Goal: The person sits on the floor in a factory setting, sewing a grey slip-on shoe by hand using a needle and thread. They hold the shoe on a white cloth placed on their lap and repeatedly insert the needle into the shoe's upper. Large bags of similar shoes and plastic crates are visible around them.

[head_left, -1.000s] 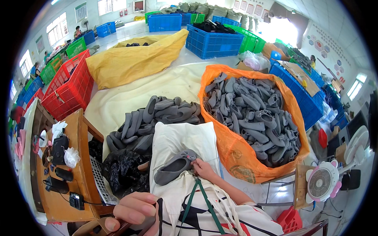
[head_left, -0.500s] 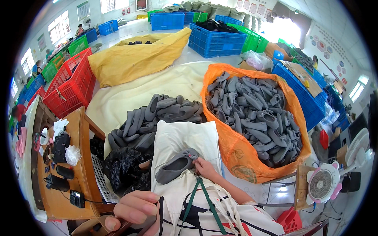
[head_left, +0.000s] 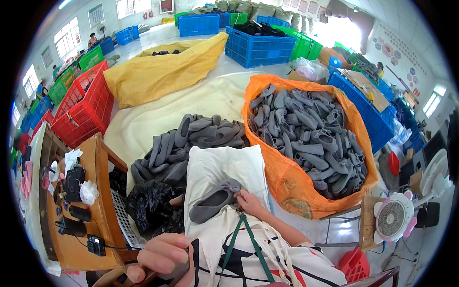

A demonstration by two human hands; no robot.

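Below centre, I have the right hand (head_left: 249, 203) pinching a grey shoe (head_left: 200, 215) on the white cushion (head_left: 224, 160); the left hand (head_left: 165, 256) curls, contents unclear. This shoe seems mid-work; whether the mid-left heap (head_left: 162, 155) or right-hand orange sack (head_left: 282, 186) is done, I cannot tell.

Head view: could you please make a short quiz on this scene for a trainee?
1. True or false: the right hand is nearer than the left hand to the gray shoe on the white cushion.
2. The open sack right of the cushion is: A) blue, B) orange, C) black.
3. On which side of the cushion is the black plastic bag?

Key: 1. True. 2. B. 3. Left.
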